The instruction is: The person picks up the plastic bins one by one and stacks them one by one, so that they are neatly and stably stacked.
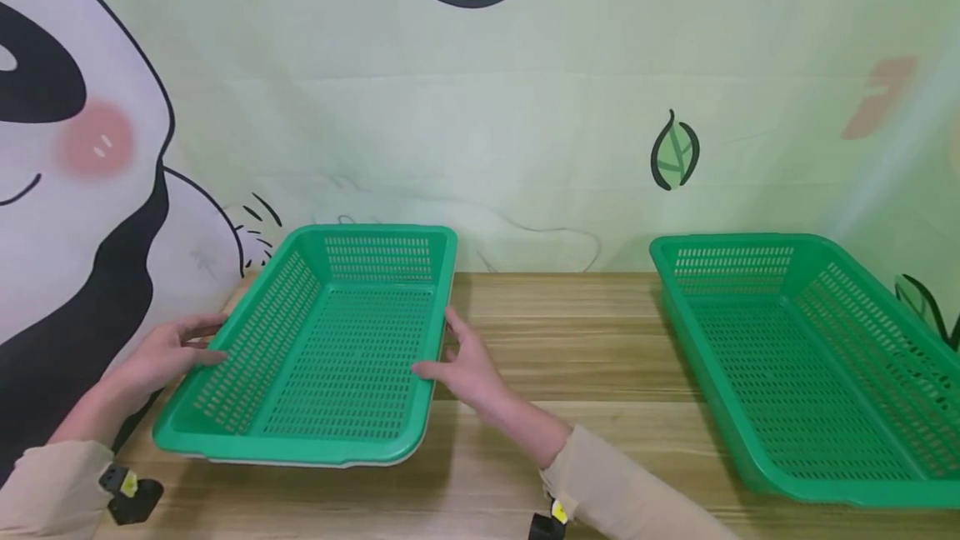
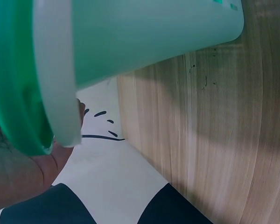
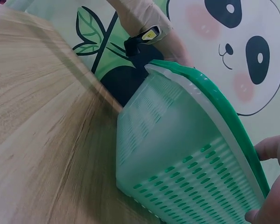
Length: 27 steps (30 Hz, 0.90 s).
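Note:
A green plastic basket [image 1: 352,357] with slotted walls is nested inside a white basket [image 2: 56,70], whose pale outer wall [image 3: 177,121] shows from the side. My left hand [image 1: 161,352] grips the left rim, and my right hand [image 1: 472,369] grips the right rim, its thumb over the edge. The nested pair looks tilted, and shadow falls on the table around it. Whether its base touches the table I cannot tell. Inside the green basket only its slotted floor shows.
A second green basket [image 1: 810,382] stands on the right of the wooden table [image 1: 555,332]. Behind the table hangs a pale green cloth [image 1: 562,123] printed with a panda and leaves. Small black devices [image 1: 135,498] are strapped at both wrists.

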{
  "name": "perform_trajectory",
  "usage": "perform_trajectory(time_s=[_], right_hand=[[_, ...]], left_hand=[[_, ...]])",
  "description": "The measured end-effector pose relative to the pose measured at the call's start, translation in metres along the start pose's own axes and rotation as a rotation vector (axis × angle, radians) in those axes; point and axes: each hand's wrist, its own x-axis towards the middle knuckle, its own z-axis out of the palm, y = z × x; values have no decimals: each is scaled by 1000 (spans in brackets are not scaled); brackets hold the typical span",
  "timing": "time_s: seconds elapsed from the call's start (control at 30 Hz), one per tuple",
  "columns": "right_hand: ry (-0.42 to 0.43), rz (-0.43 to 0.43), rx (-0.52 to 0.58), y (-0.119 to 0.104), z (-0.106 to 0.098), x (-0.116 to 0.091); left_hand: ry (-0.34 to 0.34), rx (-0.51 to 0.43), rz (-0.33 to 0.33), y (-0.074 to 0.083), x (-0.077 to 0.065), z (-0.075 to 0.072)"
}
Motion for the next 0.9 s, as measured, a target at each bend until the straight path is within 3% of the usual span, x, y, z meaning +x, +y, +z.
perform_trajectory(time_s=[0.47, 0.9], right_hand=[[20, 11, -78, -2, -2, 0], [17, 4, -88, -1, -12, -3]], left_hand=[[-22, 16, 3, 5, 0, -2], [-13, 32, 55, 11, 4, 4]])
